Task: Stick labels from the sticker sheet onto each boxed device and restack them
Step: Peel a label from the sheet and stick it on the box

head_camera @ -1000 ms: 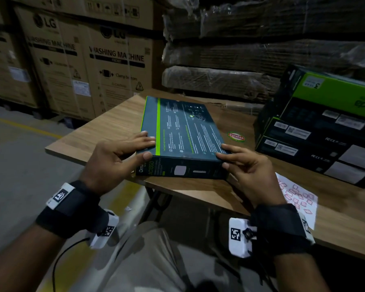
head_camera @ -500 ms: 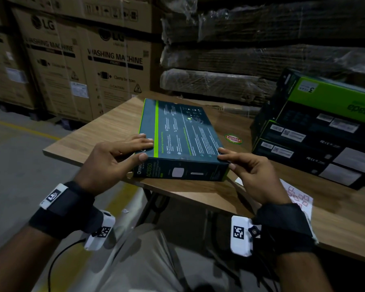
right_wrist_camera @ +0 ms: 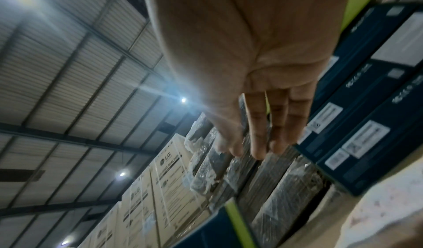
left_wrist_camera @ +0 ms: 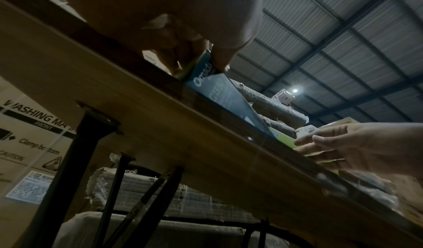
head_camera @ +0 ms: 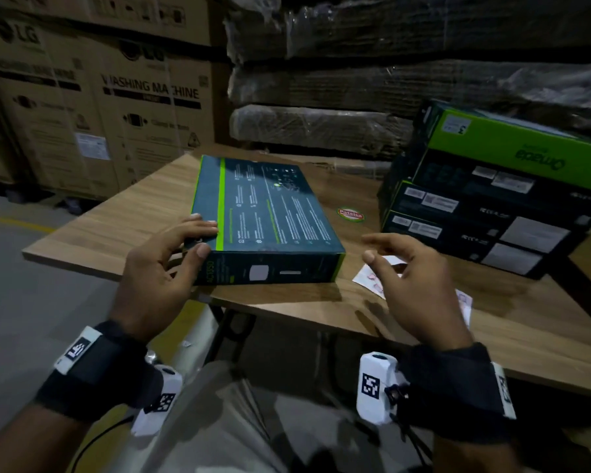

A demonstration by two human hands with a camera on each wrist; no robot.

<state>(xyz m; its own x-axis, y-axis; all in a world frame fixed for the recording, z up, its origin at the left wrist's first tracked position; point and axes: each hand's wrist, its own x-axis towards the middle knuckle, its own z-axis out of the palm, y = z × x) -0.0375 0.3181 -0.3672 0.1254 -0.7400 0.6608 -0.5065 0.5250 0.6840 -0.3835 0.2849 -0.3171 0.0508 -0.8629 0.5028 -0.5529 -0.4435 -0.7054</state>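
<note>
Furthest out past the left hand [head_camera: 157, 268] stand tall cardboard cartons [head_camera: 93, 107] printed for washing machines, on the floor beyond the table [head_camera: 123, 220]. The left hand itself grips the near left corner of a flat teal device box [head_camera: 270, 216]: its fingers lie curled over the top face and the thumb presses the near side wall, which the left wrist view shows too, with the box corner pinched between thumb and fingers. The box lies flat on the table, its near end close to the table's front edge. Between the box and the right hand [head_camera: 413, 285], further back, a small round sticker [head_camera: 351, 214] sits on the wood. The right hand hovers apart from the box, fingers spread and relaxed, holding nothing. Under it lies the sticker sheet [head_camera: 382, 268], partly hidden by the palm. Beyond and to the right of that hand rises a stack of device boxes [head_camera: 485, 213], the top one with a green face.
</note>
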